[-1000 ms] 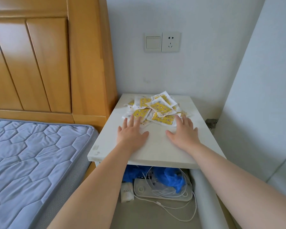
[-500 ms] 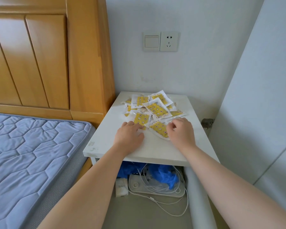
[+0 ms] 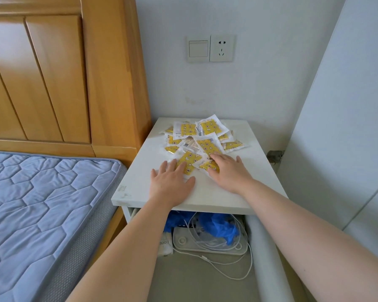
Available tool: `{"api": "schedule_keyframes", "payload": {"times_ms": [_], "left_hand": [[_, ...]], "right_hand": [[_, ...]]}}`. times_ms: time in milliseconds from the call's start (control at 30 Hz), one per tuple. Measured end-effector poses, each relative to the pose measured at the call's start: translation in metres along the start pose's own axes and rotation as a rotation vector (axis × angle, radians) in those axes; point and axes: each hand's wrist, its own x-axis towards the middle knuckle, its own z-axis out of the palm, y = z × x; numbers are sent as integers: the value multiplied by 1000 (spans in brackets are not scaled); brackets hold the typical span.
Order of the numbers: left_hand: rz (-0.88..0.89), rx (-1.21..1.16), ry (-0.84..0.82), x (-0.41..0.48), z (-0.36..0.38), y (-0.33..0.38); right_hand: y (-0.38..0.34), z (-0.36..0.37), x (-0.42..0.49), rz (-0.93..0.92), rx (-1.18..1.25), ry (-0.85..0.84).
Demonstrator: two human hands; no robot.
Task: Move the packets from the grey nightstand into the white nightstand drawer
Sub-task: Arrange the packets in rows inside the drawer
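While both arms stretch forward, left hand [image 3: 171, 182] and right hand [image 3: 229, 173] lie flat on packets [image 3: 208, 144], grip slack.

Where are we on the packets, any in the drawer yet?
Done: nothing that shows. The open drawer holds a blue bag and a cable, no packet in view. In hand: the left hand and right hand lie flat on the nearest packets on the nightstand; none is lifted. Left: the whole pile.
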Motion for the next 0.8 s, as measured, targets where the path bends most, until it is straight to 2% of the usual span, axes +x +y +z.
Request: {"api": "schedule_keyframes", "payload": {"times_ms": [133,200,267,367,433,567,700,800], "left_hand": [[-15,-51,102,-2,-1,1],[-23,-70,145,-3,0,1],[-23,-81,165,-3,-1,1],[-10,-86,139,-3,-1,2],[0,-92,95,-3,-2,1],[39,-86,25,-3,-2,0],[41,-103,29,-4,-3,0],[32,-132,39,-5,-3,1]], "right_hand": [[-1,-1,-5,-42,19,252],[0,-1,-7,-26,-6,325],[1,0,-8,-6,-59,310],[1,1,-7,44,-60,145],[0,0,-8,43,-50,99],[0,-4,-13,-27,71,141],[0,-9,-19,-57,258,122],[2,-23,-19,22,372,169]]}}
